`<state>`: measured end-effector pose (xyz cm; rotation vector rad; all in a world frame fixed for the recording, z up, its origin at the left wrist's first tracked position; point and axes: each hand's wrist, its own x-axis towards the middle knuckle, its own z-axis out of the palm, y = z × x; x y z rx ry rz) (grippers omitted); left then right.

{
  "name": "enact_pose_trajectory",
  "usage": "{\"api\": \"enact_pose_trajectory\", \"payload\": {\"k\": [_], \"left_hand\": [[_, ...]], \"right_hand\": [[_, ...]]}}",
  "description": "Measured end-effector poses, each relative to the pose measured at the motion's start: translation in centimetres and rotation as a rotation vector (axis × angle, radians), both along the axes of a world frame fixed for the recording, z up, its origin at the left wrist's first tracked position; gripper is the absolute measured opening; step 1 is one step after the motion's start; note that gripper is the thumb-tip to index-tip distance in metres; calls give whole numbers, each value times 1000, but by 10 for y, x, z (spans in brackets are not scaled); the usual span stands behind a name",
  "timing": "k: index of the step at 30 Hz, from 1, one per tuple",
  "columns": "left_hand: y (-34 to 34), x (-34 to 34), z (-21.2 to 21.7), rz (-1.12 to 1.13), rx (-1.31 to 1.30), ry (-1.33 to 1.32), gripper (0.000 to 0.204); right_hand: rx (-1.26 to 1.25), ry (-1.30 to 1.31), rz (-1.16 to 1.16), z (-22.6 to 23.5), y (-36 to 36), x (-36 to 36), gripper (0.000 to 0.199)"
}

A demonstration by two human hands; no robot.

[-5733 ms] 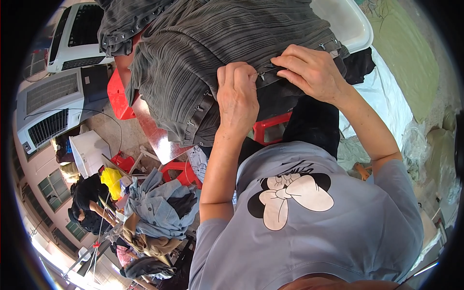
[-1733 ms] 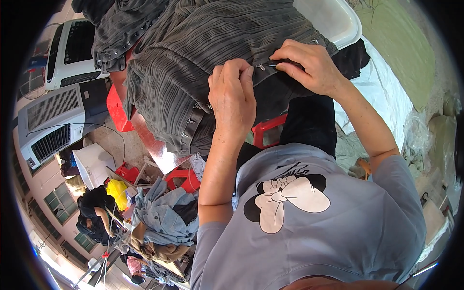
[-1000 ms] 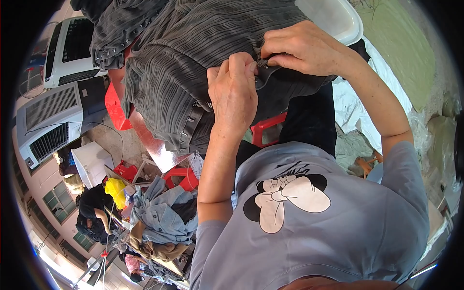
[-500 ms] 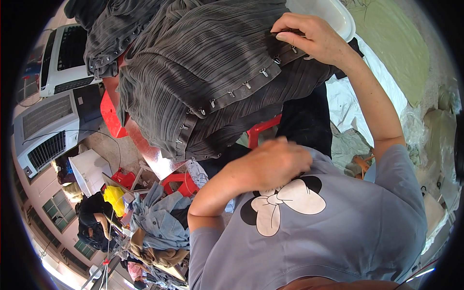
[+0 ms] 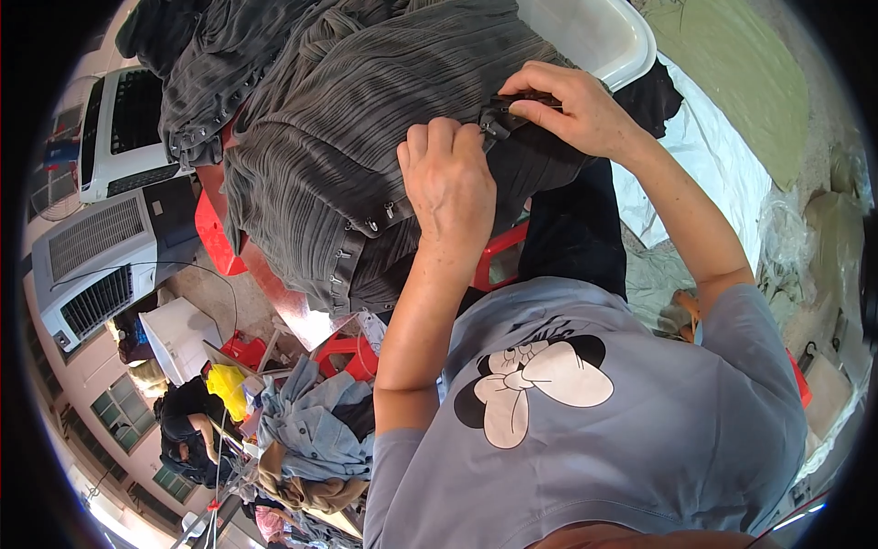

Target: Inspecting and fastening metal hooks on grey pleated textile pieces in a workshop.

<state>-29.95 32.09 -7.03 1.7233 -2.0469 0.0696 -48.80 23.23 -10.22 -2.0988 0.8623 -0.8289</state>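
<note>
Lying in soft folds, a dark grey ribbed garment (image 5: 347, 137) sits directly beneath and in front of both hands, its near edge caught between them. Small silver metal fasteners (image 5: 371, 224) stud the band along that edge. The left hand (image 5: 450, 178) has thumb and fingers drawn together on the band; its knuckles hide the tips and the stretch of band underneath. Just to the right, the right hand (image 5: 567, 105) pinches a dark, turned-up piece of the same edge between thumb and fingers; dark cloth and shadow make the exact fold hard to make out. The garment rests on a reddish, shiny table (image 5: 283, 297), mostly covered, with only a strip showing at the lower left. Another heap of dark grey cloth (image 5: 215, 82), with similar fasteners, lies beyond it at the upper left, cut off by the top edge. A white tub (image 5: 622, 46), also cut off, stands at the upper right. Below, the wearer's grey-blue T-shirt (image 5: 631, 393) fills the view. Farther left are blue denim clothing (image 5: 315, 425), a yellow bag-like item (image 5: 229, 389) and a partly hidden co-worker in black (image 5: 187, 403).
</note>
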Motion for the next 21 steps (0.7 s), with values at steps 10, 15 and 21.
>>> {"api": "enact_pose_trajectory", "payload": {"k": [10, 15, 21], "left_hand": [[-3, 7, 5, -93, -4, 211, 8], [3, 10, 17, -99, 98, 347, 4], [1, 7, 20, -80, 193, 428, 4]], "right_hand": [[126, -74, 13, 11, 13, 7, 22], [-179, 38, 65, 20, 3, -2, 19], [-315, 81, 126, 30, -6, -5, 17]]}}
